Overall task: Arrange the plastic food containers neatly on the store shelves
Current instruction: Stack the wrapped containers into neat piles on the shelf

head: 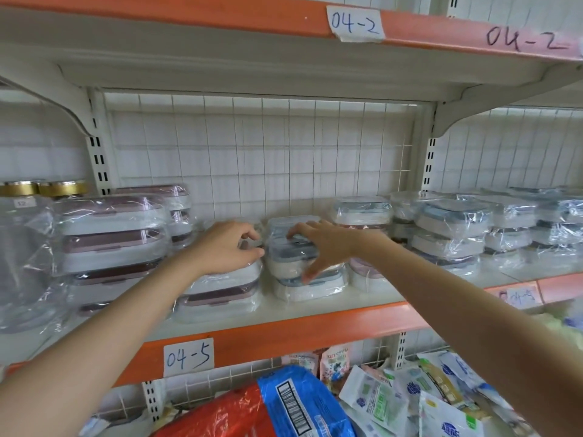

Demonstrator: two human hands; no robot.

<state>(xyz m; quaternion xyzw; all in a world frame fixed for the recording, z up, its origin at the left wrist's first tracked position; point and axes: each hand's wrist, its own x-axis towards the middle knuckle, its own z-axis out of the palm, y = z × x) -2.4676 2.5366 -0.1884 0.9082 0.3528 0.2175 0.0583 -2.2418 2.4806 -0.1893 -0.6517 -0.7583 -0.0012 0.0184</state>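
On the middle shelf [284,313], your right hand [318,244] grips the top blue-lidded container [288,257] of a two-high stack. Your left hand [228,247], fingers curled, pinches wrapping atop the pink-lidded stack [220,291] just left; taller pink stacks [110,244] crowd far left.

Both hands, left hand [228,244] and right hand [318,244], grip wrapped containers [291,263] on shelf [284,313].

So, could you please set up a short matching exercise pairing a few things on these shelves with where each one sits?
Things:
1. gold-lidded jars
2. pink-lidded containers
3. blue-lidded container
4. snack packets

Places:
A. under the right hand
B. far left of the middle shelf
C. lower shelf
D. stacked left of the left hand

Pairs: 1-B, 2-D, 3-A, 4-C
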